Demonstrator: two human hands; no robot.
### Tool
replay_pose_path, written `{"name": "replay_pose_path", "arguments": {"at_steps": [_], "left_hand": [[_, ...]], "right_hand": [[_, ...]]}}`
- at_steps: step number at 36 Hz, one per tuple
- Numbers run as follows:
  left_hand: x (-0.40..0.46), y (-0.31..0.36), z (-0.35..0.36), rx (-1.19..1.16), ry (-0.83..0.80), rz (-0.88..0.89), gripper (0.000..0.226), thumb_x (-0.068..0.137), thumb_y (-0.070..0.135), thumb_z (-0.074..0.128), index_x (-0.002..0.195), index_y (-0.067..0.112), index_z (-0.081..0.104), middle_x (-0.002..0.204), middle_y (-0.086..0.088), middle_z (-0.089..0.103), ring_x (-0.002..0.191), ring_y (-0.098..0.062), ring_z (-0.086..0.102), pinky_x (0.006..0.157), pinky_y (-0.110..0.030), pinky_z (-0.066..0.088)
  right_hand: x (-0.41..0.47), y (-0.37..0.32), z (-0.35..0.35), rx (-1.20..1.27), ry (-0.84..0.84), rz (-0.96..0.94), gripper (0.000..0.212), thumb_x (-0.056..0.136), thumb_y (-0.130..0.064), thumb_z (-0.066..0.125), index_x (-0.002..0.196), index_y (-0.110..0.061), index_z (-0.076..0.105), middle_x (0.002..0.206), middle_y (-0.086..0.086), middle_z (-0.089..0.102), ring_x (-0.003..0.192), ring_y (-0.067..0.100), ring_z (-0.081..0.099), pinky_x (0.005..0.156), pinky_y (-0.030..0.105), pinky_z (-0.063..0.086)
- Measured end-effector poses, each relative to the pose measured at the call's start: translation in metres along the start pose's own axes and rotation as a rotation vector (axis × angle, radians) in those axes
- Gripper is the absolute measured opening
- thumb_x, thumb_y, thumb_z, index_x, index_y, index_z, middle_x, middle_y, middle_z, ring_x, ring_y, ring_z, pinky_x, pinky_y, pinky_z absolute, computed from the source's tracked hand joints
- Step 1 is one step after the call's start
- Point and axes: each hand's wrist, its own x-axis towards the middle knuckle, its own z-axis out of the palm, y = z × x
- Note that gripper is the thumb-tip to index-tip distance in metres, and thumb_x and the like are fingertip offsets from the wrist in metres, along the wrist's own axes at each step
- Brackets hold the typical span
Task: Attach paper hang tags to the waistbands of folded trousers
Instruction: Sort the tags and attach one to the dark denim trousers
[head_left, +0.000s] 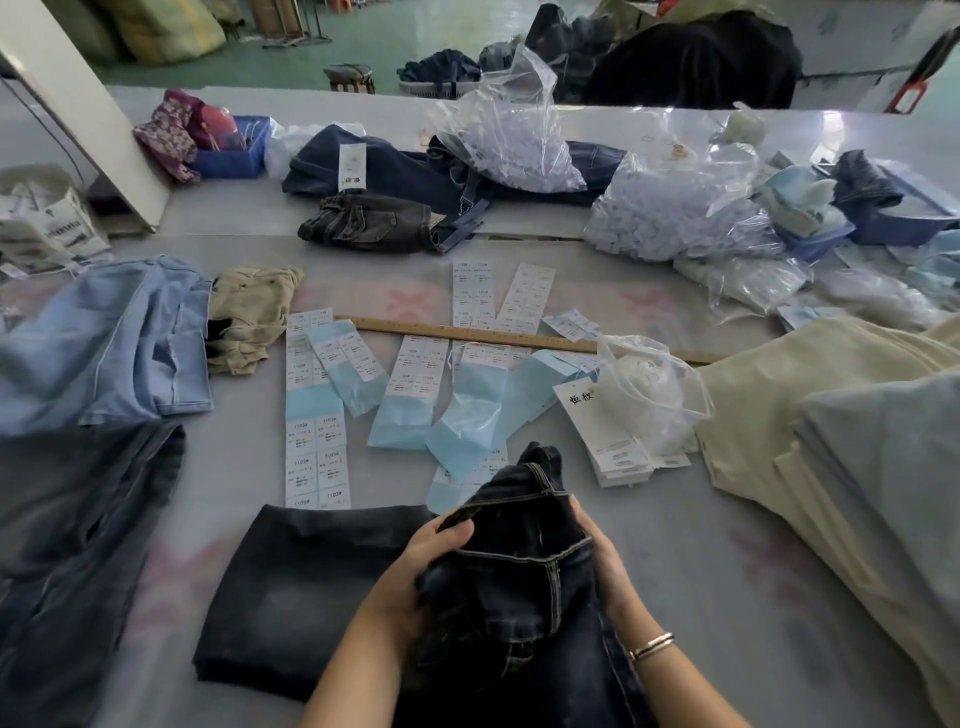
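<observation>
- Because both hands are buried in the cloth, the dark denim trousers are held up off the table at the near centre: the left hand grips a fold on one side with thumb over the fabric, and the right hand curls round the other side, a bracelet on its wrist.
- The raised end shows contrast stitching and a seam; whether this is the waistband itself I cannot tell.
- Judged by look, the denim is soft, thick and fairly heavy; it will sag and bunch rather than hold a shape, so the stitched band is the firmest place to grip.
- The paper hang tags lie in a stack just beyond and to the right of the trousers, touching a clear plastic bag. They look light, stiff and easy to crease or scatter, so picking one by its edge seems wise.
- A folded dark denim piece lies flat just left of the hands.
- Sticker sheets on blue backing are spread across the middle, a wooden ruler beyond them.
- Piled cream and blue-grey fabric crowds the right, light blue jeans the left.
- Bare table remains to the near right of the hands; a sweeping leg could drag the loose sheets.
</observation>
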Motion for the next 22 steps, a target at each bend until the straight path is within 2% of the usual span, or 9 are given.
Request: {"name": "replay_pose_path", "arguments": {"at_steps": [2,4,7,10,13,15,17,20,22], "left_hand": [[0.008,-0.003,0.003,0.079,0.065,-0.023,0.037,0.083,0.019,0.072,0.118,0.01,0.067,0.115,-0.019,0.068,0.106,-0.032,0.067,0.082,-0.035,0.055],[0.019,-0.009,0.017,0.311,0.167,-0.047,0.032,0.086,0.017,0.069,0.118,0.017,0.063,0.112,-0.011,0.071,0.105,-0.027,0.067,0.09,-0.038,0.054],[0.026,-0.025,0.042,0.52,0.101,-0.092,0.034,0.092,0.027,0.064,0.125,0.03,0.056,0.116,0.005,0.068,0.107,-0.01,0.065,0.099,-0.03,0.05],[0.036,-0.038,0.048,0.825,0.014,-0.081,0.033,0.099,0.038,0.049,0.13,0.029,0.059,0.131,0.012,0.057,0.119,0.003,0.051,0.104,-0.017,0.039],[0.054,-0.051,0.027,1.46,0.154,0.05,0.043,0.098,0.046,0.045,0.139,0.034,0.049,0.154,0.005,0.03,0.144,-0.013,0.019,0.117,-0.032,0.015],[0.064,-0.057,0.009,1.677,0.192,-0.014,0.061,0.093,0.057,0.045,0.149,0.043,0.024,0.162,0.005,-0.004,0.148,-0.017,-0.01,0.118,-0.043,-0.003],[0.069,-0.062,-0.009,1.769,0.151,-0.107,0.078,0.088,0.065,0.046,0.151,0.045,0.005,0.159,0.004,-0.024,0.144,-0.02,-0.027,0.113,-0.049,-0.018],[0.071,-0.069,-0.026,1.863,0.117,-0.134,0.084,0.086,0.069,0.043,0.149,0.047,-0.008,0.157,0.005,-0.03,0.14,-0.017,-0.035,0.107,-0.049,-0.026],[0.07,-0.075,-0.028,1.884,0.118,-0.123,0.084,0.086,0.07,0.041,0.148,0.047,-0.011,0.156,0.005,-0.033,0.136,-0.015,-0.039,0.105,-0.048,-0.029]], "right_hand": [[0.0,-0.01,-0.01,-0.032,0.012,0.005,0.034,0.092,-0.018,0.049,0.077,-0.016,0.079,0.092,0.003,0.075,0.082,0.009,0.071,0.065,0.019,0.055],[0.002,-0.02,-0.025,-0.124,0.068,0.032,0.024,0.087,-0.017,0.056,0.083,-0.009,0.078,0.096,0.01,0.073,0.086,0.018,0.07,0.072,0.026,0.054],[0.007,-0.038,-0.052,-0.316,0.142,0.061,0.023,0.09,-0.014,0.053,0.085,-0.002,0.072,0.093,0.017,0.07,0.083,0.026,0.064,0.077,0.034,0.049],[0.016,-0.059,-0.067,-0.913,0.128,0.043,0.026,0.091,-0.006,0.044,0.081,-0.007,0.068,0.082,0.012,0.064,0.078,0.022,0.058,0.071,0.031,0.042],[0.03,-0.072,-0.074,-1.482,0.242,-0.082,0.03,0.086,-0.005,0.047,0.103,-0.011,0.072,0.1,0.008,0.07,0.098,0.028,0.063,0.079,0.028,0.045],[0.038,-0.077,-0.07,-1.505,0.368,-0.281,0.035,0.086,-0.004,0.05,0.116,-0.013,0.067,0.114,0.008,0.069,0.107,0.027,0.061,0.087,0.029,0.045],[0.048,-0.08,-0.06,-1.455,0.395,-0.468,0.032,0.088,-0.004,0.052,0.114,-0.01,0.068,0.114,0.008,0.068,0.105,0.026,0.062,0.087,0.029,0.044],[0.065,-0.078,-0.047,-1.439,0.393,-0.566,0.027,0.09,-0.007,0.054,0.113,-0.007,0.068,0.115,0.009,0.068,0.105,0.026,0.062,0.09,0.03,0.043],[0.076,-0.076,-0.041,-1.576,0.398,-0.558,0.026,0.092,-0.014,0.053,0.113,-0.007,0.067,0.115,0.01,0.066,0.107,0.029,0.059,0.092,0.035,0.042]]}}
